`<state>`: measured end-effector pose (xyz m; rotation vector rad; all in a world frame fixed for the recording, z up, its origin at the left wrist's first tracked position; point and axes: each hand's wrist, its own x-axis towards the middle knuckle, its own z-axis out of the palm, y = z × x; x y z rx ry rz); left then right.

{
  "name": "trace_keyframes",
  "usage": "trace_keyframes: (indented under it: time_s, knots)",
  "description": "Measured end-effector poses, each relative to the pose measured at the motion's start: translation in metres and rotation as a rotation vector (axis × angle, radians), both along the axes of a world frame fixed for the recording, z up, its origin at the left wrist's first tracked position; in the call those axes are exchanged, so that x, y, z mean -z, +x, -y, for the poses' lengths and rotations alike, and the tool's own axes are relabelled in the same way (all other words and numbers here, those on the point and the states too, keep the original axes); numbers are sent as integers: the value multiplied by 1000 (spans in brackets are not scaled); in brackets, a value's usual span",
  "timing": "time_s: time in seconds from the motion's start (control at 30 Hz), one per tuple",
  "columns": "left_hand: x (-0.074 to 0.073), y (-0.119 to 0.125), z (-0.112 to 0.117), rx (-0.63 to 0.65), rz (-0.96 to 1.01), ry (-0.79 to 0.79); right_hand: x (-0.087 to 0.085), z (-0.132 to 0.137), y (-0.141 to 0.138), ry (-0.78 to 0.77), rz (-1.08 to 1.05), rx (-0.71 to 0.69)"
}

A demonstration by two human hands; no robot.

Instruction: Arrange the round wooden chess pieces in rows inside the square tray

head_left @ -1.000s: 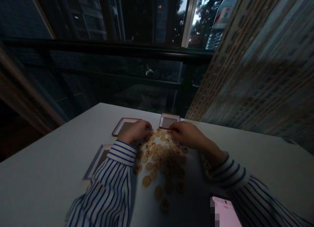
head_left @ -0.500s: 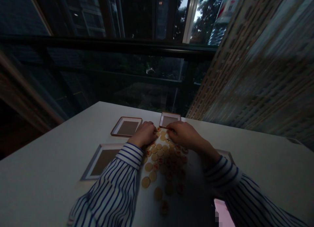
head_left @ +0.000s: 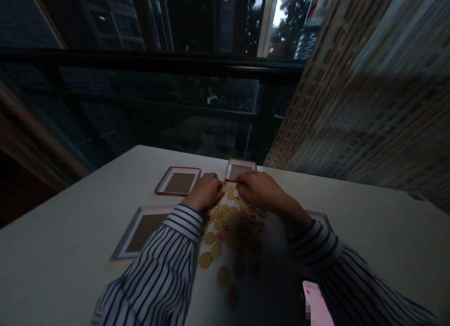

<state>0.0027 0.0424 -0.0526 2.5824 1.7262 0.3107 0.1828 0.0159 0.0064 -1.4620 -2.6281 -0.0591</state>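
Note:
Round wooden Chinese chess pieces [head_left: 225, 218] lie loosely over the middle of the table, some with red or dark characters and others blank side up. At the far left edge of the pieces is my left hand [head_left: 205, 191], its fingers curled down by them. Across from it, my right hand [head_left: 262, 190] has its fingers bent and drawn together just above the far pieces. Whatever either hand may hold is hidden behind the fingers. Shadow darkens the nearer and right-hand pieces.
Shallow trays or box lids stand at the back left [head_left: 180, 183], front left [head_left: 144, 230], back middle [head_left: 240, 170] and, partly hidden, by my right forearm [head_left: 321, 218]. A pink flat object [head_left: 318, 302] lies near my right sleeve. The white table [head_left: 80, 218] ends before a railing [head_left: 151, 63].
The view has shifted slightly, so everything sits a little further left and higher. Both hands keep nearly the same places and shapes among the pieces.

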Motion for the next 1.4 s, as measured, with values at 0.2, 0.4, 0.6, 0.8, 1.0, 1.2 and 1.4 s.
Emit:
trace_keyframes:
  time_s: [0.2,0.4,0.6,0.8,1.0,1.2,1.4]
  knots:
    - [-12,-8,-3,16,133,-19,-2,1,1,7,-16,5]
    - [-19,-16,-5,69,507,-125,0,0,1,41,-22,6]
    - [-36,-17,2,54,782,-360,0,-1,3,75,-52,0]
    - [-46,-19,11,47,877,-543,1,-1,1,91,-165,-16]
    - [-37,-22,7,161,875,-613,9,-2,0,61,-299,-123]
    - [-37,-21,6,203,780,-624,10,-2,-1,-6,-329,-189]
    - [-40,-21,8,198,742,-611,9,-3,-2,-46,-358,-188]
